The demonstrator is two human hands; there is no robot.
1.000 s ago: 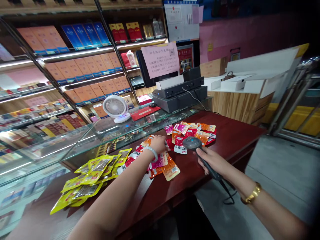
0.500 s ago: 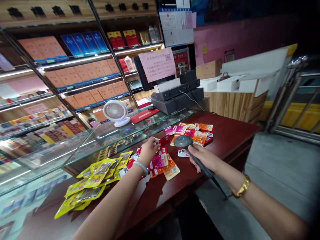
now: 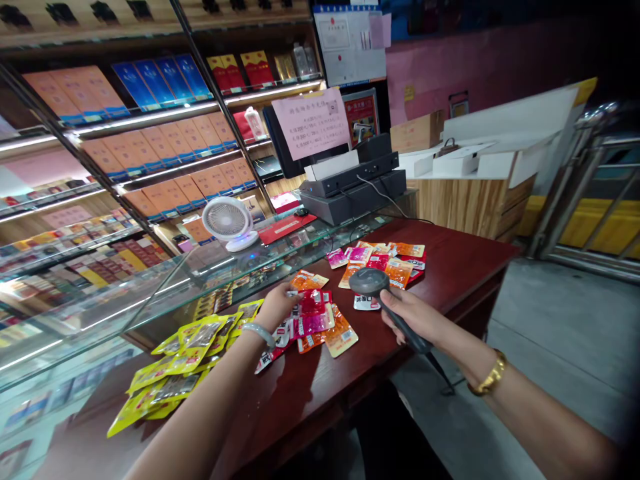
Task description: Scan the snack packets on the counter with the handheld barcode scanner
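My left hand (image 3: 280, 307) is over a pile of small shiny snack packets, its fingers curled and pinching the edge of a red packet (image 3: 313, 302). A magenta packet (image 3: 315, 322) and an orange packet (image 3: 341, 335) lie just below it, and another orange packet (image 3: 309, 280) lies behind the fingers. In my right hand (image 3: 407, 310) is a dark grey barcode scanner (image 3: 369, 282), gripped by the handle, its head over the table. A white-and-red packet (image 3: 366, 303) lies under the scanner head. Yellow snack bags (image 3: 173, 370) are heaped left of my left hand.
More packets (image 3: 383, 261) lie beyond the scanner on the dark red table (image 3: 465, 257). A glass display case (image 3: 200, 267) borders it, carrying a white fan (image 3: 229, 223) and a dark cash drawer (image 3: 355, 197). Stocked shelves (image 3: 160, 143) stand behind; a metal railing (image 3: 590, 193) is at right.
My left hand has moved left and lower with the red packet, which was raised before and is now down at the pile. The orange packet behind it now shows. My right hand barely moved.
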